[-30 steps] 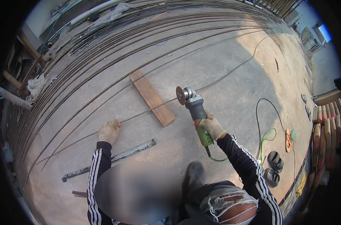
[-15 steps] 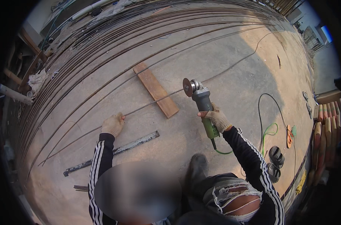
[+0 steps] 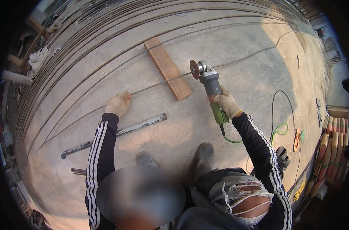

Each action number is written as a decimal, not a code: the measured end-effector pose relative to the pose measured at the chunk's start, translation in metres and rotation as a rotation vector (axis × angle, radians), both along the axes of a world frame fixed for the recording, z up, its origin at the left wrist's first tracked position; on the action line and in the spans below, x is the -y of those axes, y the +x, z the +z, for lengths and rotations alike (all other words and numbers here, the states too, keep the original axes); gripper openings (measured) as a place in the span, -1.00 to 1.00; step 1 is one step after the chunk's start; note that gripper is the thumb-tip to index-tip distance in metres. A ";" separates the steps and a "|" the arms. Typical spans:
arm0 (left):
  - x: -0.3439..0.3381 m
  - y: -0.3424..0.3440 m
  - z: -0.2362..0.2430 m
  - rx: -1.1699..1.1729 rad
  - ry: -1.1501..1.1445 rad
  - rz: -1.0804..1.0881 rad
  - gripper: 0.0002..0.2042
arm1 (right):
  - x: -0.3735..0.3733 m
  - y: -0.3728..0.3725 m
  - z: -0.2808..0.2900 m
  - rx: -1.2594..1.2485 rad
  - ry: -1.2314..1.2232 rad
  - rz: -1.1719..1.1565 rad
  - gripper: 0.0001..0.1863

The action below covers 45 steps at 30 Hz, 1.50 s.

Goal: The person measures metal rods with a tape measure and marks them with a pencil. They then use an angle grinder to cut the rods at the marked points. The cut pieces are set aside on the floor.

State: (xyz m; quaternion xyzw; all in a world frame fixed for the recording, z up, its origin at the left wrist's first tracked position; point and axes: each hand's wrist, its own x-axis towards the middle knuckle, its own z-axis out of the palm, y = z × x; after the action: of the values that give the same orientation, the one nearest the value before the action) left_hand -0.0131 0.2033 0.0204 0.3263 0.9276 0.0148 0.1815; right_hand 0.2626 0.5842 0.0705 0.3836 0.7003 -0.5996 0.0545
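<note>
My left hand, in a pale work glove with bare fingertips, is closed round a long thin steel rod. The rod crosses over a flat wooden board and runs behind an angle grinder's disc. My right hand, gloved the same way, grips the green and black angle grinder round its body, with the head pointing away from me. The thin brown cutting disc stands on edge at the rod; I cannot tell whether they touch. A green cord leaves the grinder's near end.
Many long steel rods lie across the far and left floor. A worn metal bar rests nearer me. To the right are the looping cord, dark sandals, an orange object and stacked wooden pieces.
The whole scene has shifted upward in view, and a second boot now shows below. Both hands keep their holds; the grinder's disc remains at the rod.
</note>
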 end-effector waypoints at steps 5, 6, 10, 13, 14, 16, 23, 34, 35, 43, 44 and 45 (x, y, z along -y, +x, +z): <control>-0.002 -0.001 -0.001 0.001 -0.026 0.004 -0.65 | -0.006 -0.010 0.000 0.112 0.093 0.075 -0.31; -0.002 0.000 -0.001 0.005 -0.024 0.010 -0.65 | -0.006 -0.012 0.000 0.095 0.070 0.069 -0.32; -0.002 0.001 0.004 0.009 -0.016 -0.003 -0.67 | -0.008 -0.016 -0.001 0.082 0.039 0.061 -0.33; -0.002 0.002 0.005 0.003 -0.015 -0.003 -0.66 | -0.007 -0.017 -0.003 0.113 0.062 0.065 -0.31; -0.003 0.002 0.006 0.003 -0.021 0.001 -0.66 | -0.007 -0.017 -0.003 0.124 0.068 0.065 -0.30; -0.003 0.003 0.005 -0.003 -0.022 0.003 -0.65 | -0.007 -0.017 -0.004 0.130 0.099 0.067 -0.27; -0.003 0.003 0.004 -0.014 -0.020 0.003 -0.64 | -0.005 -0.016 -0.002 0.157 0.121 0.066 -0.21; 0.000 0.000 -0.003 -0.030 -0.012 -0.014 -0.66 | -0.004 -0.014 -0.002 0.118 0.074 0.048 -0.31; 0.000 0.000 -0.003 -0.030 -0.010 -0.012 -0.66 | -0.005 -0.015 -0.003 0.142 0.095 0.054 -0.31; 0.000 0.001 -0.003 -0.035 0.005 -0.013 -0.66 | -0.004 -0.015 0.000 0.151 0.082 0.066 -0.23; 0.000 0.000 -0.002 -0.030 0.008 -0.010 -0.66 | -0.004 -0.015 0.000 0.175 0.110 0.076 -0.23; 0.000 0.001 -0.002 -0.019 0.007 -0.001 -0.66 | -0.004 -0.015 0.000 0.174 0.118 0.079 -0.24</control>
State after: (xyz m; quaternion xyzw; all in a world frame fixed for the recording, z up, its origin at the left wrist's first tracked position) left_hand -0.0124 0.2037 0.0181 0.3274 0.9290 0.0151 0.1716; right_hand 0.2477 0.5881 0.0708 0.4089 0.7415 -0.5192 0.1159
